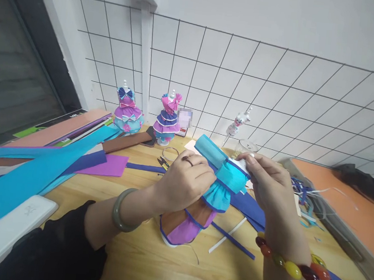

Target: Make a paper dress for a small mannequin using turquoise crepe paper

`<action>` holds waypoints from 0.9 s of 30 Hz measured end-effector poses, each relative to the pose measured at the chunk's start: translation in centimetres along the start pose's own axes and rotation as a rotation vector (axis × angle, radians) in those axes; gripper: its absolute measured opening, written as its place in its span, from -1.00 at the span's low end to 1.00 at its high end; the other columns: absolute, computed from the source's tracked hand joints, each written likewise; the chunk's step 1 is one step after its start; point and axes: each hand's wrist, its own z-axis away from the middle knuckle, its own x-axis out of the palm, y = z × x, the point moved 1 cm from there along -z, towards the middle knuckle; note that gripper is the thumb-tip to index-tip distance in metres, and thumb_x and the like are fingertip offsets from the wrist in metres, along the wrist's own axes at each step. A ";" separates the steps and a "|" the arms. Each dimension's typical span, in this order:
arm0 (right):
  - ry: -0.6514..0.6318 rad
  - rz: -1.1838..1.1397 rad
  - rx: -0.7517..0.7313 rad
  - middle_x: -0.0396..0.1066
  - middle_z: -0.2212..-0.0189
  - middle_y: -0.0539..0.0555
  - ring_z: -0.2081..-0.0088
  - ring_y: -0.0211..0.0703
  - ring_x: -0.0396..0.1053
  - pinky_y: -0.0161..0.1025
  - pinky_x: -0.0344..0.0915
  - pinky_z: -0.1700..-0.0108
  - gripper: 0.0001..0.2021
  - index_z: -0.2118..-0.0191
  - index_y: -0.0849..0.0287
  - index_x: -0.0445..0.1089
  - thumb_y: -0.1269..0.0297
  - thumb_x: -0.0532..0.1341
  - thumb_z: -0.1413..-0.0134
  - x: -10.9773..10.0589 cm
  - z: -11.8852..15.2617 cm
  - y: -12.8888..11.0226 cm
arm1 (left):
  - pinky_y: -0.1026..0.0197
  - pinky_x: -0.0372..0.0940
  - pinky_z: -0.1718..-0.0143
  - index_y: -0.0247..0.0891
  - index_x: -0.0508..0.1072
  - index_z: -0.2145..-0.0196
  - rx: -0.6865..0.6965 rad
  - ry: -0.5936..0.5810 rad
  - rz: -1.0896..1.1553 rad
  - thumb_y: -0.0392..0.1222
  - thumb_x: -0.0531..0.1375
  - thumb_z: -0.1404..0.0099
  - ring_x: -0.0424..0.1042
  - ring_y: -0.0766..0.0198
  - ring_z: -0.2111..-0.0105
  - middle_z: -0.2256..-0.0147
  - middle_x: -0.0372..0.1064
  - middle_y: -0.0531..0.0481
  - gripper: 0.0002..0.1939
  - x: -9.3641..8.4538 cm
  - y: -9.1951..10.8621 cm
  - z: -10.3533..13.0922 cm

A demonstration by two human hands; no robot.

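A small dress form in a layered dress [228, 180] leans over the wooden table, its bodice turquoise with blue edging and its skirt brown and purple. My left hand [186, 180], closed, is at the left side of the bodice, beside a turquoise flap [210, 151] that sticks out to the upper left. What its fingertips pinch is hidden behind the hand. With thumb and fingers pressed together, my right hand [266, 179] grips the white top end of the form at the bodice's upper right edge.
Two dressed miniature forms [129, 111] [167, 120] and a bare patterned one [239, 121] stand by the wall grid. Coloured strips [48, 156] and a white device [10, 228] lie left. Scissors [163, 163] are behind my left hand; an orange-bottomed tray [344, 201] is right.
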 end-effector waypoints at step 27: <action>-0.069 0.170 -0.152 0.43 0.44 -0.02 0.43 -0.29 0.28 -0.36 0.24 0.42 -0.84 0.31 0.00 0.53 0.14 0.22 -0.17 1.6 1.5 -2.5 | 0.11 0.35 0.06 -0.26 0.51 0.13 -0.448 0.146 0.616 -0.24 0.15 -0.32 0.45 0.26 0.15 0.20 0.52 -0.07 -0.79 -0.5 -0.1 -0.5</action>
